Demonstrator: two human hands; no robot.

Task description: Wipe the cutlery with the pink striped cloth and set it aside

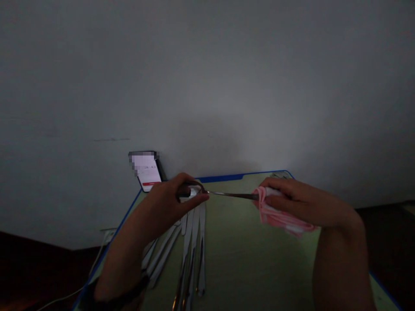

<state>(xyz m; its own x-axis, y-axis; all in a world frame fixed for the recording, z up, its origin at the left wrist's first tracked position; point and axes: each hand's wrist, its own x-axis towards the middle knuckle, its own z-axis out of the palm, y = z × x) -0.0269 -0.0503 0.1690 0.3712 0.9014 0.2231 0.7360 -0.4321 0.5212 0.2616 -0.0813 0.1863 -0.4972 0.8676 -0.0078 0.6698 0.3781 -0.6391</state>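
My left hand (168, 205) pinches one end of a metal spoon (231, 195) between thumb and fingers; the fingers partly hide its head. The spoon's handle runs level to the right, above the table. Closed around the other end is my right hand (292, 198), with a pink and white cloth (275, 216) wrapped over the handle's tip. Below my left hand, several metal table knives (201, 250) lie side by side on the table, with more cutlery (164, 255) fanned out to their left, partly behind my forearm.
The pale green table (246, 268) has a blue edge and stands against a grey wall (207, 86). A lit phone (147, 172) leans on the wall at the back left. A white cable (97, 259) hangs off the left side.
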